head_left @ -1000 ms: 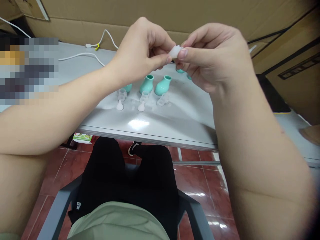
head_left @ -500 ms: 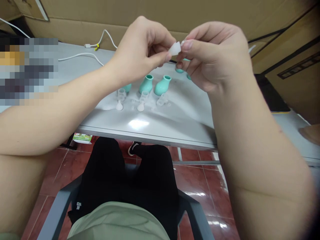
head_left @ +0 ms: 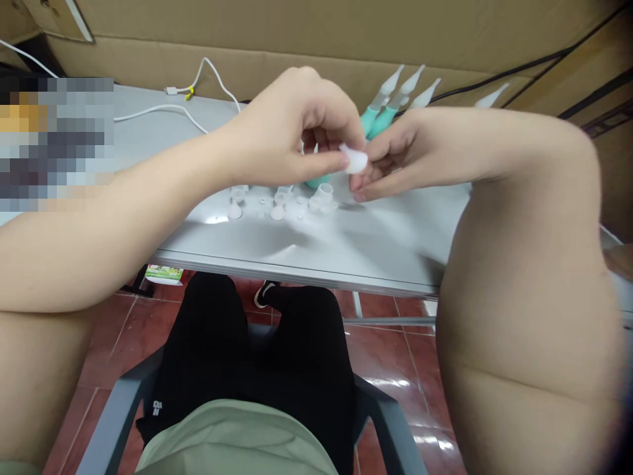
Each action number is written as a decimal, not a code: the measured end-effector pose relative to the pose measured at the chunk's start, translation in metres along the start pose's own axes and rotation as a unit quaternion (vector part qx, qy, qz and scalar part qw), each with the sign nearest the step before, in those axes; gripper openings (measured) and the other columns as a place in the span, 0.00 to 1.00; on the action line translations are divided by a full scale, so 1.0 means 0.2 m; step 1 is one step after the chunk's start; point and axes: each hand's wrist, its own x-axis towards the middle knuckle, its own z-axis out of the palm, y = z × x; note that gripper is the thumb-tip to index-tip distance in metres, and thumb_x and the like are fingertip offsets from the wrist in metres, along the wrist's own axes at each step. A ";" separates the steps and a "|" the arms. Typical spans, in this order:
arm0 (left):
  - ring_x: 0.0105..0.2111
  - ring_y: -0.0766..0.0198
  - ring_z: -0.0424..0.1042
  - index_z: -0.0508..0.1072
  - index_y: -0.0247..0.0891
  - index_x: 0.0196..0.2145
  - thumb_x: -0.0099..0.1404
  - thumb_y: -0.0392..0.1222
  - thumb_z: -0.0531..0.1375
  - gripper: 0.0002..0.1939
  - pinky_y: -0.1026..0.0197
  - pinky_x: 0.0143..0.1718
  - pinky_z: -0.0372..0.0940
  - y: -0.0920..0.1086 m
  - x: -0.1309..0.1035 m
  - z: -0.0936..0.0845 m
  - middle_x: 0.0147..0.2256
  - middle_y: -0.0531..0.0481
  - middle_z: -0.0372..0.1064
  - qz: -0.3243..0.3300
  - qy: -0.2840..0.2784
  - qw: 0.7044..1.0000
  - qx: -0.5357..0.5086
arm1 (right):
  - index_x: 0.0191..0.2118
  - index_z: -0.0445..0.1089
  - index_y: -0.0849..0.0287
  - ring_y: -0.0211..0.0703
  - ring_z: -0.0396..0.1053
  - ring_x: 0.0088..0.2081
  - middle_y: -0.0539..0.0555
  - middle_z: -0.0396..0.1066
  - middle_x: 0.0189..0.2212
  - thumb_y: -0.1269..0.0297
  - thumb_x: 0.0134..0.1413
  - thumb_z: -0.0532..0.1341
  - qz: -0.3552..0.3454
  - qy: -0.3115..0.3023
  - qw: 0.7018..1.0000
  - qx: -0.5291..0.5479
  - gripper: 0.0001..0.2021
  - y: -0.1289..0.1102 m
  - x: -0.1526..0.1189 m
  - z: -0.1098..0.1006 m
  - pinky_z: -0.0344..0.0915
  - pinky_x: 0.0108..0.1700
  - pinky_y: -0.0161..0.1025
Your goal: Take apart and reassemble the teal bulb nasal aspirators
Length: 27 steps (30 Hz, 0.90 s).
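My left hand (head_left: 311, 135) pinches a small white, translucent nozzle tip (head_left: 356, 160) between thumb and fingers, its wide end turned to the right. Close beside it, my right hand (head_left: 400, 155) has loosely bent fingers with a gap behind the thumb, and I see nothing held in it. Whether its fingertips touch the nozzle tip is unclear. Below the hands, a clear plastic connector (head_left: 324, 196) lies on the table. Further left are white cone-shaped pieces (head_left: 277, 211) and small clear rings. A teal bulb (head_left: 319, 181) is mostly hidden behind my left hand.
Several teal bulbs with white tips (head_left: 383, 119) stand behind my right hand by the cardboard wall (head_left: 316, 33). White cables (head_left: 163, 109) run across the grey table (head_left: 356, 244) at the back left. Chair arms (head_left: 390, 422) flank my legs.
Both hands have come down toward the table. My right hand has turned and let go of the white nozzle tip, which stays in my left. The assembled bulbs behind have come into view.
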 end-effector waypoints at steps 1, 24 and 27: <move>0.34 0.58 0.80 0.88 0.45 0.39 0.66 0.48 0.65 0.11 0.52 0.42 0.74 0.01 0.00 0.00 0.34 0.51 0.82 0.000 -0.022 1.000 0.021 | 0.30 0.85 0.53 0.34 0.70 0.24 0.45 0.75 0.24 0.64 0.47 0.86 -0.011 -0.033 0.999 -0.004 0.11 0.00 0.01 0.01 0.64 0.26 0.36; 0.36 0.55 0.75 0.88 0.48 0.43 0.69 0.45 0.66 0.10 0.53 0.42 0.65 0.02 -0.01 0.09 0.32 0.50 0.79 -0.001 -0.215 0.964 0.157 | 0.35 0.85 0.50 0.40 0.71 0.27 0.44 0.73 0.25 0.59 0.46 0.86 -0.053 -0.103 0.993 0.003 0.14 0.05 0.08 0.09 0.69 0.31 0.39; 0.31 0.56 0.73 0.90 0.49 0.42 0.69 0.46 0.64 0.12 0.52 0.40 0.64 0.01 -0.01 0.07 0.29 0.50 0.78 0.048 -0.123 0.985 0.110 | 0.31 0.84 0.53 0.40 0.73 0.26 0.47 0.75 0.25 0.60 0.42 0.88 0.016 -0.067 0.998 0.003 0.15 0.00 0.05 0.05 0.65 0.28 0.40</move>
